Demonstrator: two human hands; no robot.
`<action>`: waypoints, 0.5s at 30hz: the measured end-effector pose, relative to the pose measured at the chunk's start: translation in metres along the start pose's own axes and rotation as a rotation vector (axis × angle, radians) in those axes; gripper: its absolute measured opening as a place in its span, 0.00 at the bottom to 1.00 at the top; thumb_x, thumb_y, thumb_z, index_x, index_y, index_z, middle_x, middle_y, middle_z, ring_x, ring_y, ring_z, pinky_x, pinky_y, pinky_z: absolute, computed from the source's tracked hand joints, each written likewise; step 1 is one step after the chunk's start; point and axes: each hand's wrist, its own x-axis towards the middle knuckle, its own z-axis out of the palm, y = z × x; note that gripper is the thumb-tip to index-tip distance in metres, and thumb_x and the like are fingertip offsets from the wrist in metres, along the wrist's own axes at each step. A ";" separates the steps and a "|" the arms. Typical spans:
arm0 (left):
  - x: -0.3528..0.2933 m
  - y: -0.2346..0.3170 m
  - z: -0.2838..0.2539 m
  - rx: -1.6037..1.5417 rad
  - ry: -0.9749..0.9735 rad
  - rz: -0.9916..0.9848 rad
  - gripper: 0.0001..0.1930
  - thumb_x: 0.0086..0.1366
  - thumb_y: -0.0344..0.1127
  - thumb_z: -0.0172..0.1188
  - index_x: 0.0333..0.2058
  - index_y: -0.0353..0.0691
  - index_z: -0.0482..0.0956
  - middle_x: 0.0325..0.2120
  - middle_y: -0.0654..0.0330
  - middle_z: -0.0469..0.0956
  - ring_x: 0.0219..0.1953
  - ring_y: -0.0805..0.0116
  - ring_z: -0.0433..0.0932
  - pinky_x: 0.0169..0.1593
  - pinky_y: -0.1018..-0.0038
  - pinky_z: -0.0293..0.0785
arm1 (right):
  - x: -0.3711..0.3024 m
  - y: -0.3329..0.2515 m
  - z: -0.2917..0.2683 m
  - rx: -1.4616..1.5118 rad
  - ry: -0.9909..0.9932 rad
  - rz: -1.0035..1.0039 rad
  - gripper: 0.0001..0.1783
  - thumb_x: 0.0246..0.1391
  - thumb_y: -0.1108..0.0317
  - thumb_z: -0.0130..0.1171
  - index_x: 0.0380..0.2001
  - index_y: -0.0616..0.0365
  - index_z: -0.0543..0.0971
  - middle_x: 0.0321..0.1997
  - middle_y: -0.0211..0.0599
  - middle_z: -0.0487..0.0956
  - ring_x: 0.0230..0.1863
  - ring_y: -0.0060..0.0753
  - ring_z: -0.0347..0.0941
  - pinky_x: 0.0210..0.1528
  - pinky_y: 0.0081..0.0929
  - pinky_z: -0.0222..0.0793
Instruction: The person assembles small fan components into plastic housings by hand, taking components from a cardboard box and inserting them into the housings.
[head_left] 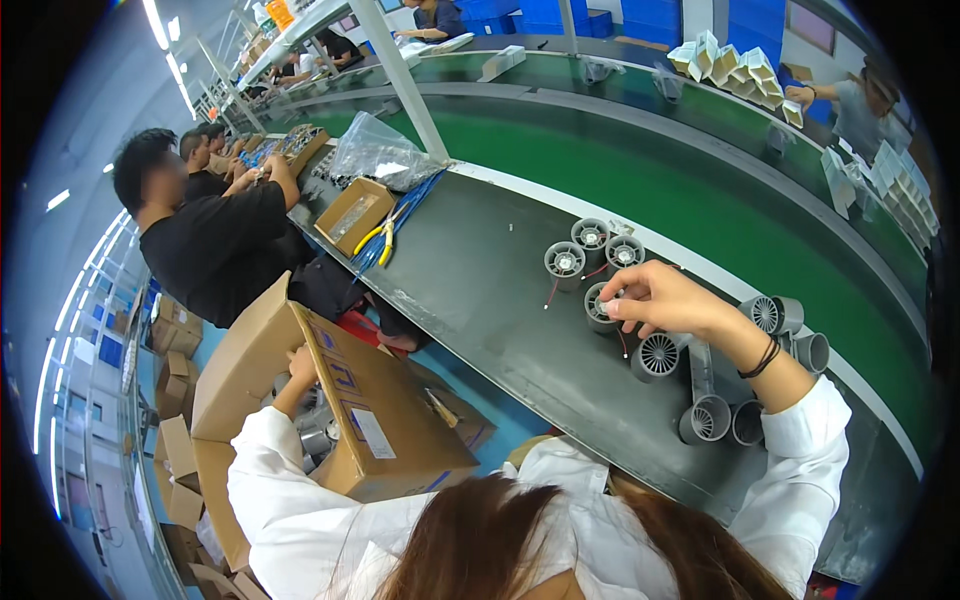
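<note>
My right hand (660, 300) reaches over the bench, its thumb and forefinger closed at the top of a short grey cylindrical fan housing (597, 318). A thin red wire hangs from that housing. Just beyond it stand several similar fan housings (565, 261) with spoked tops, pale centres and red wires. Nearer to me, under my right wrist, is a grey housing with a finned grille (657, 356). My left hand (300, 372) is down inside an open cardboard box (400, 450) at my left, close to its inner wall. Its fingers are mostly hidden. Grey parts (318, 436) lie in the box.
Grey tubular parts (705, 420) lie near my right forearm. A small carton (355, 215), yellow-handled pliers (387, 243), blue wires and a clear plastic bag (380, 150) sit farther left. A green conveyor (690, 205) runs beyond the bench. Co-workers sit at the left and across.
</note>
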 end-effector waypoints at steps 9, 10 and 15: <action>0.000 -0.003 -0.010 0.154 -0.024 0.078 0.22 0.62 0.47 0.48 0.50 0.40 0.73 0.42 0.45 0.76 0.53 0.30 0.64 0.47 0.51 0.73 | 0.018 -0.006 0.000 0.002 -0.032 -0.012 0.15 0.54 0.63 0.57 0.41 0.61 0.76 0.34 0.34 0.79 0.32 0.24 0.76 0.31 0.21 0.73; -0.001 0.001 -0.005 0.108 0.039 0.070 0.21 0.62 0.47 0.50 0.49 0.41 0.74 0.41 0.45 0.77 0.53 0.33 0.64 0.45 0.52 0.74 | 0.019 -0.006 0.000 0.002 -0.032 -0.011 0.15 0.54 0.63 0.57 0.42 0.61 0.76 0.34 0.34 0.79 0.32 0.24 0.76 0.30 0.21 0.73; -0.004 -0.003 0.000 0.153 0.091 0.009 0.19 0.60 0.46 0.52 0.46 0.43 0.76 0.45 0.40 0.72 0.49 0.38 0.70 0.41 0.54 0.77 | 0.019 -0.006 -0.003 -0.023 -0.045 -0.025 0.15 0.54 0.63 0.57 0.41 0.62 0.76 0.34 0.35 0.79 0.32 0.24 0.77 0.29 0.20 0.73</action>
